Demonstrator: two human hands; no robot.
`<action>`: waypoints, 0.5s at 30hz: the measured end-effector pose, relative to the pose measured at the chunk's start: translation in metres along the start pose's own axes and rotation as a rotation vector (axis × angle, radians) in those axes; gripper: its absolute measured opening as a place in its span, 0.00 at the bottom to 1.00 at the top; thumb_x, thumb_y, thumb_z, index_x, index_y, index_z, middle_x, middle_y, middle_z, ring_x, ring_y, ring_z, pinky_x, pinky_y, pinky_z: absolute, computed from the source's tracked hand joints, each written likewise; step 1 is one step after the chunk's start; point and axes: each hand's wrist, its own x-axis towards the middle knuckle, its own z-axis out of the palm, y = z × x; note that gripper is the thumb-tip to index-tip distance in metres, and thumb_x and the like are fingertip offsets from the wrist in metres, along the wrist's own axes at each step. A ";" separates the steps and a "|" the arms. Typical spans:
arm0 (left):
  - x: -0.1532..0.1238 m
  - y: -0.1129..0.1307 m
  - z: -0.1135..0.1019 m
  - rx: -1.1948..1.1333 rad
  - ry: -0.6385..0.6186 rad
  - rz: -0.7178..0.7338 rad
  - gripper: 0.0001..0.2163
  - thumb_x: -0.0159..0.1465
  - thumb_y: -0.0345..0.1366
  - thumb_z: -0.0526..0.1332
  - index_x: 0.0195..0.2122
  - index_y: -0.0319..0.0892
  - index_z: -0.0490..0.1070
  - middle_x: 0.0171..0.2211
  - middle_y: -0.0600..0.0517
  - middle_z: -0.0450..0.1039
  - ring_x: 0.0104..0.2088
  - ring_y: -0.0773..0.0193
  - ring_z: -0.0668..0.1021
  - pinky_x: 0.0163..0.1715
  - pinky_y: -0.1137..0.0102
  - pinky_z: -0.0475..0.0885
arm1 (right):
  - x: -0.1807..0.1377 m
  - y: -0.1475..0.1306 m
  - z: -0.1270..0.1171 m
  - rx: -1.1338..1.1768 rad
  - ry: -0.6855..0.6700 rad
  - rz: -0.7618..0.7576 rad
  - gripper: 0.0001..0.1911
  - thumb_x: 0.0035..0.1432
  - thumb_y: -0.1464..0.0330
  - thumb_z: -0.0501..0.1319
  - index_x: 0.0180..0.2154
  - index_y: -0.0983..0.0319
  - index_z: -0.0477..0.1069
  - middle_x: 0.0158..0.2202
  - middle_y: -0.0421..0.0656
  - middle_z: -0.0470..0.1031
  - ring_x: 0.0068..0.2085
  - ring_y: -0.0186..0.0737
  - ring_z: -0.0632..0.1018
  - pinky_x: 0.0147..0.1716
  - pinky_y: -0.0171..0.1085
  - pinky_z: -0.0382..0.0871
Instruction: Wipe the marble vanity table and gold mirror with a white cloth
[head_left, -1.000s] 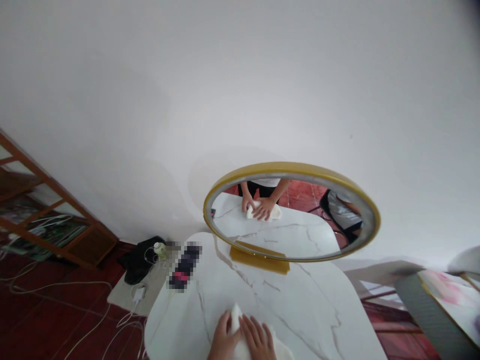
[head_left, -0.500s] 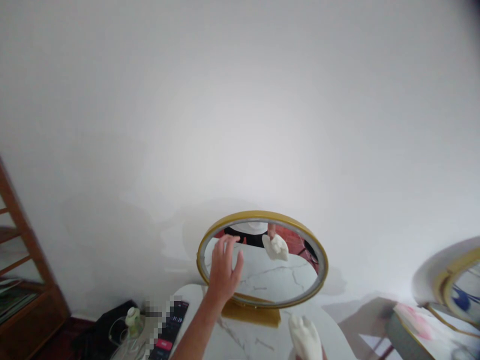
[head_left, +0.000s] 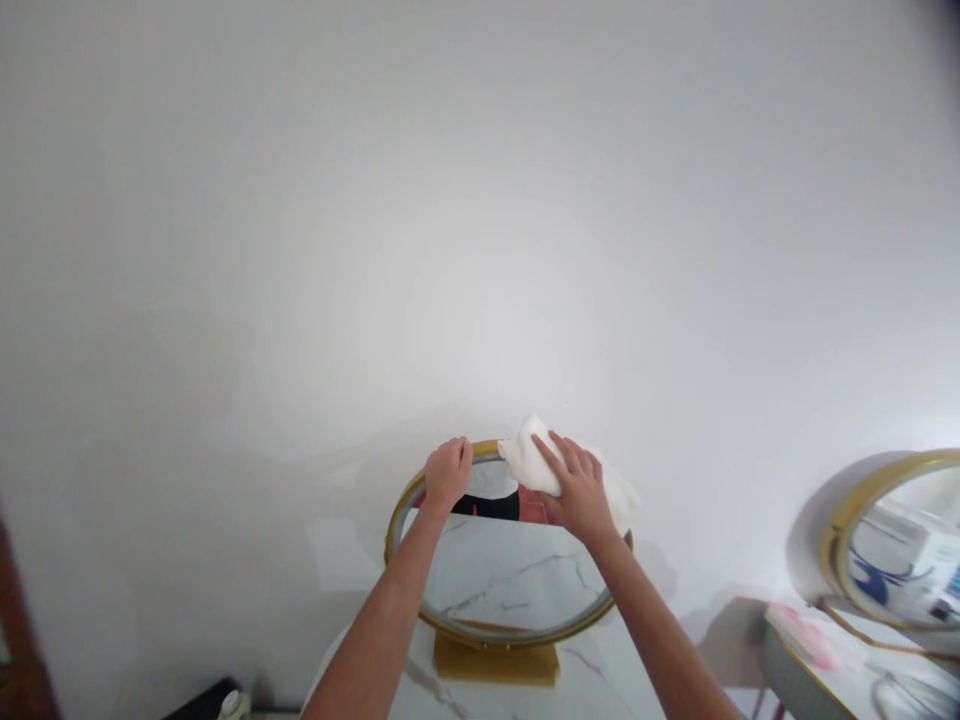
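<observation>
A round mirror (head_left: 510, 575) in a gold frame stands on a gold base (head_left: 495, 660) on a white marble-patterned table (head_left: 592, 665). My left hand (head_left: 448, 472) is closed around the upper left of the frame. At the upper right, my right hand (head_left: 577, 485) presses a white cloth (head_left: 527, 460) against the rim, its fingers lying over the cloth. Part of the cloth hangs behind that hand, to the right. The mirror glass reflects the marble top, a dark garment and a red floor.
To the right stands a second gold-framed mirror (head_left: 840, 530) beside a small table (head_left: 806, 675) with a pink-and-white item (head_left: 806, 635) on it. A bottle (head_left: 234, 705) shows at the lower left, near a wooden piece of furniture (head_left: 22, 630). A white wall (head_left: 480, 250) rises behind.
My left hand has moved from in front of the glass to grip the frame's top. My right hand has brought the cloth up from below to the upper right rim. The view has shifted rightward.
</observation>
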 end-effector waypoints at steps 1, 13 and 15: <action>0.000 0.000 0.000 -0.001 -0.002 -0.009 0.17 0.69 0.39 0.41 0.33 0.43 0.68 0.32 0.50 0.73 0.35 0.63 0.74 0.35 0.70 0.61 | 0.008 -0.007 0.001 -0.034 -0.022 -0.025 0.38 0.54 0.61 0.59 0.63 0.49 0.45 0.61 0.44 0.55 0.58 0.54 0.58 0.55 0.54 0.49; 0.001 -0.006 -0.001 -0.092 -0.014 0.026 0.16 0.68 0.38 0.42 0.36 0.43 0.69 0.35 0.50 0.73 0.38 0.62 0.73 0.38 0.70 0.61 | 0.028 -0.018 0.011 -0.055 -0.075 -0.165 0.35 0.52 0.53 0.60 0.60 0.47 0.51 0.60 0.42 0.58 0.57 0.54 0.56 0.54 0.53 0.43; 0.003 -0.007 0.001 -0.081 -0.001 0.028 0.17 0.69 0.38 0.41 0.34 0.43 0.69 0.33 0.50 0.73 0.36 0.63 0.73 0.36 0.70 0.60 | 0.019 -0.003 0.014 -0.053 -0.054 -0.108 0.32 0.54 0.54 0.58 0.60 0.48 0.53 0.59 0.42 0.59 0.56 0.53 0.57 0.54 0.51 0.45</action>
